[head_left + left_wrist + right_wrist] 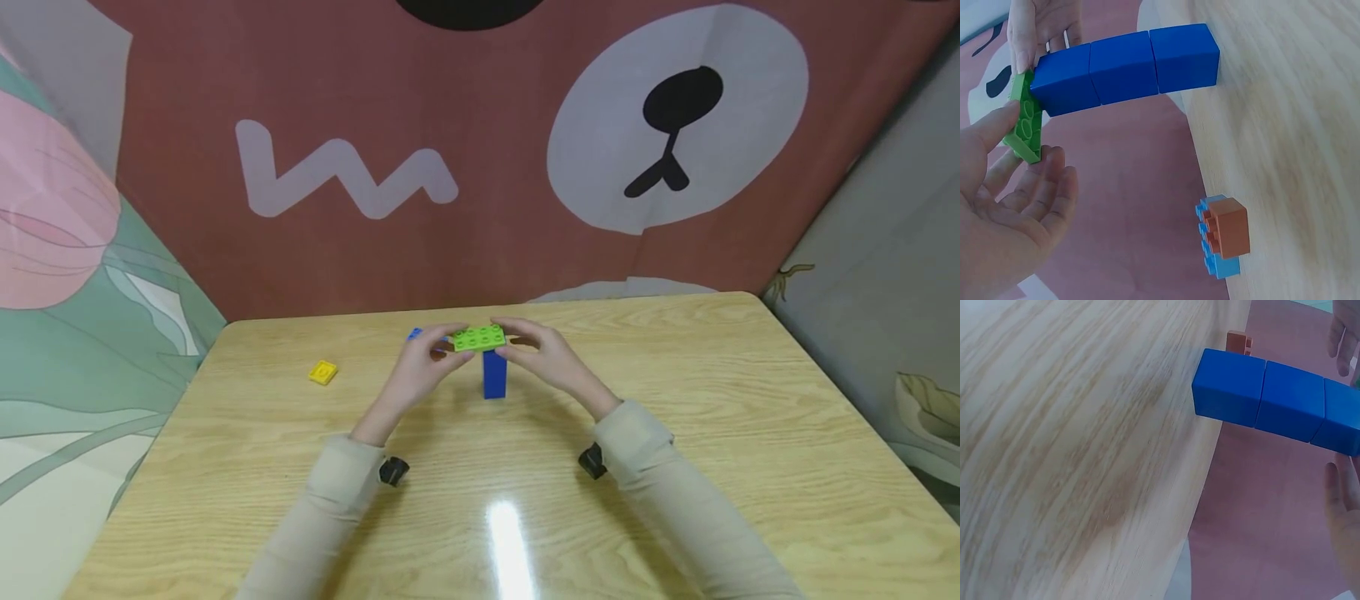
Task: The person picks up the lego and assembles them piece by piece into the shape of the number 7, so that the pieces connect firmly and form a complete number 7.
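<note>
A column of three stacked blue bricks [1124,67] stands upright on the table. Across its top lies a flat green brick [479,337], its studs facing up in the head view and its hollow underside partly showing in the left wrist view. My left hand [422,362] pinches the green brick's left end between thumb and fingers. At the other end, my right hand [547,357] holds it the same way. Only part of the right hand [1344,515] shows in its own wrist view, where the green brick is almost wholly out of frame.
A yellow brick [323,372] lies on the wooden table [247,467] to the left. Behind my left hand is a light blue brick [1227,267], with an orange brick [1233,228] beside it. A printed cloth [337,258] hangs along the table's back edge.
</note>
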A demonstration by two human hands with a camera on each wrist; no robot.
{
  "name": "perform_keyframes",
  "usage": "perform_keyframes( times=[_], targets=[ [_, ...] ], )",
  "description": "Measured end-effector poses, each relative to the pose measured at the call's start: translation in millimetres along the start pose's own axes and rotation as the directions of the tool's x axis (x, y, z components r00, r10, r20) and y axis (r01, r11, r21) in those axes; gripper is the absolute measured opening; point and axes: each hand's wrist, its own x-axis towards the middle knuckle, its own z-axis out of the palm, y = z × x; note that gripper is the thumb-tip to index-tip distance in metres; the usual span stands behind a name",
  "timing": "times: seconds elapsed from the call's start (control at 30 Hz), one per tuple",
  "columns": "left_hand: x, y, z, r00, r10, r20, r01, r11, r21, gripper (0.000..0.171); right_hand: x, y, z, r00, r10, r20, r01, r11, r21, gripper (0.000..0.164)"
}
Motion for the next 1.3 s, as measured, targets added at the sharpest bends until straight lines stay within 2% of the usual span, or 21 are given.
perform_keyframes(
  times=[0.13, 0.23, 0.3, 0.33, 0.4, 0.5, 0.57, 0.6, 0.67, 0.73, 0.77, 0.83, 0.9, 0.93, 1.0, 1.07, 1.13, 1.2, 1.3],
  targets=[
    [0.2, -0.2, 2.3, 0.999, 0.036, 0.005, -0.037, 0.998, 0.041, 0.043, -1.2, 0.8, -0.6, 1.0, 0.009, 0.002, -0.009, 1.0, 0.005, 0.048],
    [-0.9, -0.5, 4.6, 0.994, 0.11, 0.009, -0.11, 0.985, 0.131, 0.042, -1.3, 1.4, -0.5, 1.0, 0.007, 0.003, -0.007, 1.0, 0.008, 0.048],
    [-1.8, -1.1, 6.3, 0.982, 0.19, 0.013, -0.189, 0.956, 0.223, 0.04, -1.2, 1.6, -0.3, 1.0, 0.009, 0.001, -0.009, 1.0, 0.009, 0.047],
    [-2.0, -1.5, 7.2, 0.972, 0.234, 0.018, -0.23, 0.934, 0.272, 0.038, -1.2, 1.8, -0.4, 1.0, 0.011, -0.001, -0.011, 1.0, 0.009, 0.047],
    [-1.8, -2.2, 9.0, 0.947, 0.321, 0.034, -0.311, 0.879, 0.362, 0.035, -1.4, 1.7, -0.5, 1.0, 0.018, -0.006, -0.018, 1.0, 0.006, 0.047],
    [-1.1, -3.3, 10.7, 0.903, 0.425, 0.061, -0.407, 0.804, 0.432, 0.033, -2.0, 2.3, -0.5, 1.0, 0.027, -0.011, -0.027, 1.0, 0.006, 0.046],
    [-0.9, -3.6, 11.1, 0.889, 0.452, 0.071, -0.434, 0.783, 0.446, 0.032, -2.3, 2.5, -0.2, 1.0, 0.026, -0.016, -0.026, 1.0, 0.003, 0.046],
    [-1.0, -3.2, 11.0, 0.887, 0.457, 0.073, -0.439, 0.78, 0.445, 0.032, -2.6, 3.0, 0.2, 1.0, 0.01, -0.022, -0.01, 1.0, -0.011, 0.046],
    [-1.4, -2.2, 10.7, 0.89, 0.449, 0.08, -0.433, 0.778, 0.455, 0.033, -3.3, 4.8, 1.3, 0.997, -0.073, -0.037, 0.07, 0.994, -0.081, 0.047],
    [-1.8, -0.9, 10.1, 0.896, 0.436, 0.088, -0.424, 0.778, 0.463, 0.036, -4.2, 7.4, 2.7, 0.978, -0.202, -0.044, 0.189, 0.96, -0.206, 0.048],
    [-2.1, -0.1, 9.7, 0.898, 0.429, 0.092, -0.419, 0.777, 0.47, 0.037, -4.6, 8.9, 3.5, 0.96, -0.278, -0.041, 0.256, 0.925, -0.281, 0.049],
    [-2.5, 1.1, 9.2, 0.901, 0.422, 0.101, -0.415, 0.772, 0.482, 0.041, -5.5, 12.4, 4.5, 0.907, -0.419, -0.024, 0.369, 0.823, -0.433, 0.051],
    [-2.9, 1.8, 8.8, 0.901, 0.421, 0.11, -0.417, 0.766, 0.489, 0.043, -6.3, 15.1, 4.7, 0.857, -0.515, 0.002, 0.436, 0.724, -0.535, 0.053],
    [-3.0, 2.0, 8.7, 0.899, 0.423, 0.114, -0.421, 0.76, 0.495, 0.044, -6.2, 16.2, 4.7, 0.837, -0.548, 0.015, 0.457, 0.682, -0.571, 0.054],
    [-3.1, 2.2, 8.5, 0.894, 0.432, 0.12, -0.43, 0.748, 0.506, 0.045, -6.2, 17.9, 4.6, 0.809, -0.587, 0.03, 0.475, 0.624, -0.62, 0.055],
    [-3.2, 1.5, 8.5, 0.888, 0.442, 0.124, -0.438, 0.735, 0.518, 0.046, -6.1, 18.7, 4.2, 0.794, -0.606, 0.037, 0.482, 0.593, -0.645, 0.055],
    [-3.1, 0.4, 8.8, 0.885, 0.448, 0.126, -0.442, 0.724, 0.53, 0.047, -5.4, 19.7, 4.1, 0.79, -0.611, 0.044, 0.483, 0.577, -0.659, 0.054],
    [-3.2, -0.8, 9.2, 0.885, 0.448, 0.128, -0.44, 0.715, 0.544, 0.049, -5.2, 20.3, 4.1, 0.794, -0.606, 0.05, 0.48, 0.574, -0.663, 0.053],
    [-3.2, -2.3, 9.6, 0.886, 0.445, 0.129, -0.436, 0.707, 0.557, 0.052, -5.5, 20.0, 4.3, 0.807, -0.588, 0.05, 0.471, 0.59, -0.656, 0.052]
  ],
)
